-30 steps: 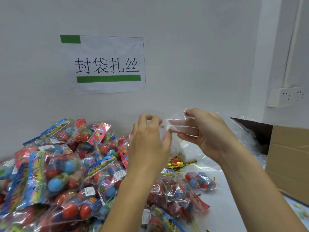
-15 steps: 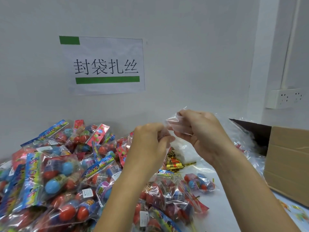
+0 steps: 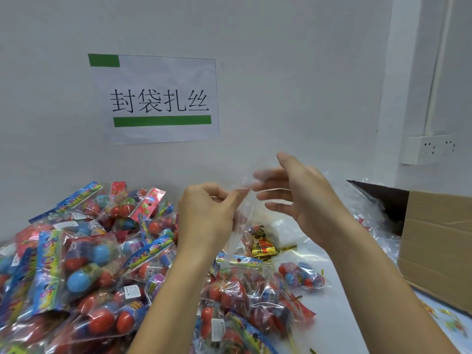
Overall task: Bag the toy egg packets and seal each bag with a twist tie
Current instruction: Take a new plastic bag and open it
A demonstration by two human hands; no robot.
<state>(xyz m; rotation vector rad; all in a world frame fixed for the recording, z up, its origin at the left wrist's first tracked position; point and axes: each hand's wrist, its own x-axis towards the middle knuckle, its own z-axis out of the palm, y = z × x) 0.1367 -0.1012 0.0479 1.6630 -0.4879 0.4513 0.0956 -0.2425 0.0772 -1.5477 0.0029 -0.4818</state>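
The heap of toy egg packets [image 3: 84, 272], clear crinkly sleeves with bright printed header cards and red and blue plastic eggs inside, fills the lower left of the frame and spills toward the centre of the white desk [image 3: 339, 315]. They look light and lumpy, with slick film that would slide under a loose grip; the stiff header card is probably the surest place to take one.

At the right edge stands a brown cardboard box [image 3: 439, 251], with more clear plastic bunched against it.

In mid-frame, above the heap, hangs the thin transparent plastic bag [image 3: 245, 213], nearly invisible, limp and weightless. It likely clings to itself, so the mouth edge is where to hold it and part it. The left hand [image 3: 207, 213] pinches that upper edge between thumb and fingers. The right hand [image 3: 298, 190] is spread wide, fingers straight and apart, seemingly slipped into or against the film; whether it actually grips anything I cannot tell.

Just below them lies a bundle of gold foil twist ties [image 3: 263, 247], thin and bendable, easiest picked up singly by one end.
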